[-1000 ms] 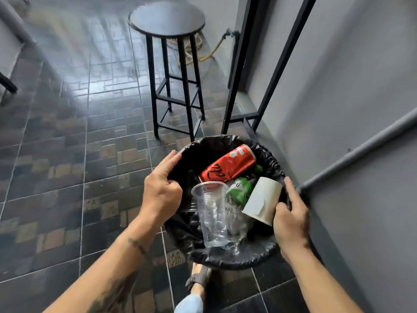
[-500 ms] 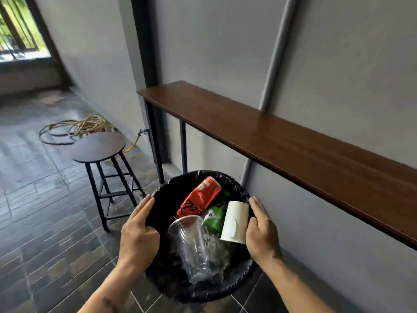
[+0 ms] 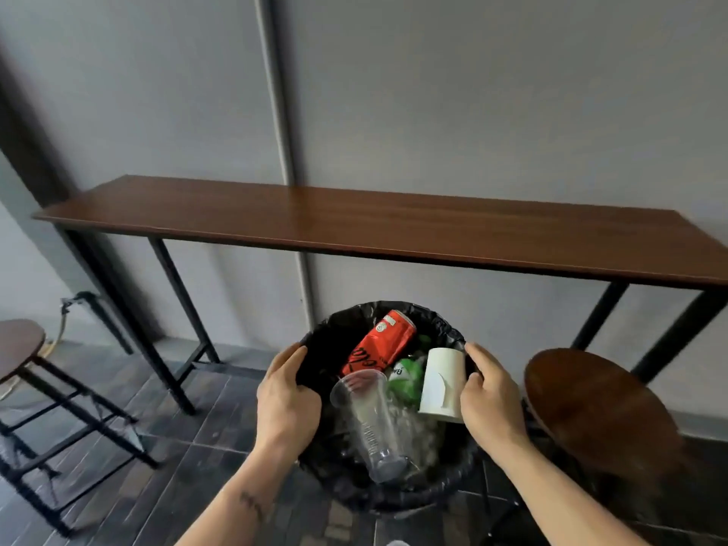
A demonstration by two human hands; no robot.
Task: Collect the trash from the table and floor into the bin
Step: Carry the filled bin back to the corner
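Note:
A round bin (image 3: 413, 496) lined with a black bag is held in front of me, above the floor. My left hand (image 3: 285, 403) grips its left rim and my right hand (image 3: 490, 403) grips its right rim. Inside lie a red can (image 3: 378, 342), a clear plastic cup (image 3: 372, 423), a green bottle (image 3: 405, 380) and a white paper cup (image 3: 441, 384). The long wooden table (image 3: 394, 226) stands against the grey wall behind the bin, its top bare.
A round wooden stool (image 3: 591, 403) stands close on the right of the bin. Another stool (image 3: 19, 344) with a black frame is at the left edge. Black table legs (image 3: 173, 309) and a vertical grey pipe (image 3: 283, 151) run along the wall. Dark tiled floor lies below.
The view has swung right and up from the floor to face the table square on. Both hands have kept their hold on the bin, which has come along in front of the table.

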